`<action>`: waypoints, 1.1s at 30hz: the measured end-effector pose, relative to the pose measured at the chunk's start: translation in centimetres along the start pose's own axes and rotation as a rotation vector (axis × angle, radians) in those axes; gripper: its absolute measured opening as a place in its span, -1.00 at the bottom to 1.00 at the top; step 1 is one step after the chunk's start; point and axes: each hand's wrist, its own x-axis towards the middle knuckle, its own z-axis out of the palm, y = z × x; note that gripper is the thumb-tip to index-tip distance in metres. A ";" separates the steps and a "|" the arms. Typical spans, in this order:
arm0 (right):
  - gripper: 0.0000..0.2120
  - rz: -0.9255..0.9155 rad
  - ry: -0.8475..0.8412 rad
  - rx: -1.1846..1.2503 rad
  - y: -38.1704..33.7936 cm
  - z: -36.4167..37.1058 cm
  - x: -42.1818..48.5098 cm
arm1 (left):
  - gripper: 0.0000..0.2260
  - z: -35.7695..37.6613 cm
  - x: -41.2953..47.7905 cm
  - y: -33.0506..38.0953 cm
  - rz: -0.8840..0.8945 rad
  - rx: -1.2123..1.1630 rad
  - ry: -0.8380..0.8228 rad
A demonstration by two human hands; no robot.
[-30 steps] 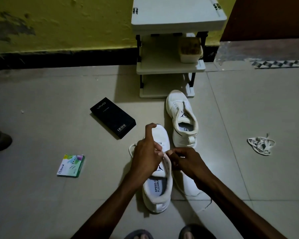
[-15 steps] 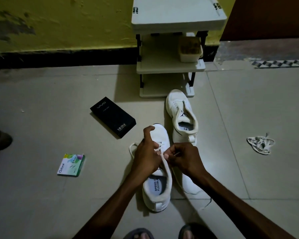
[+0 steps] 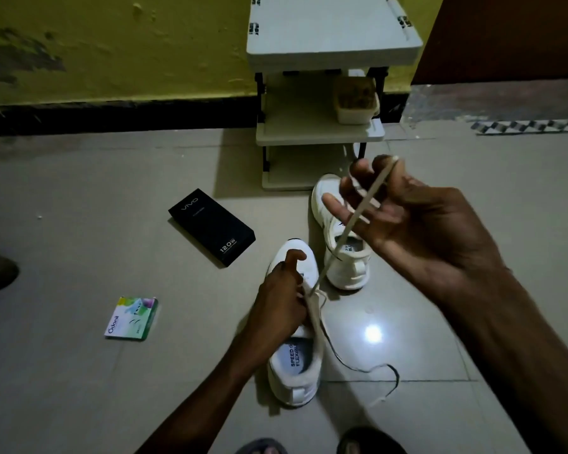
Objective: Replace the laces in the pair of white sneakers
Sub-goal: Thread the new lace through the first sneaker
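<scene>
Holding the near sneaker [image 3: 294, 362], a white low-top shoe with a printed insole, we grip its upper at the eyelets with our left hand [image 3: 281, 303]. The fingers curl over the tongue area and the index finger arches above the toe cap. Our right hand [image 3: 410, 221] is raised above and to the right of the near sneaker. It pinches a flat white lace [image 3: 353, 221] between thumb and forefinger while the other fingers fan out loosely. The lace runs taut and straight from the pinch down to the near sneaker's eyelets, just beside our left hand's fingers. A loose length of it trails off the right side of the near sneaker and curls on the pale tiled floor [image 3: 79, 388].

The second white sneaker [image 3: 348, 273] lies just beyond the near sneaker and to its right, toe pointing away, partly hidden behind our right hand. Beyond and left of the near sneaker lies a black rectangular cardboard box [image 3: 212, 224]. Further left sits a small green-and-white packet [image 3: 132, 319]. Well beyond the near sneaker, a white plastic shelf rack [image 3: 322, 132] stands against the yellow wall [image 3: 145, 60].
</scene>
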 end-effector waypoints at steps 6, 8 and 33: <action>-0.75 0.309 0.253 -1.400 7.3 -6.9 2.7 | -0.77 -2.0 0.2 -0.2 0.304 0.274 0.401; -0.69 0.256 0.168 -1.798 9.4 -8.7 2.4 | -0.82 -2.5 0.2 -0.3 0.256 0.270 0.456; -0.79 0.325 -0.174 -1.559 3.1 -4.8 0.2 | -0.59 0.0 -0.9 -2.3 -0.087 0.055 0.080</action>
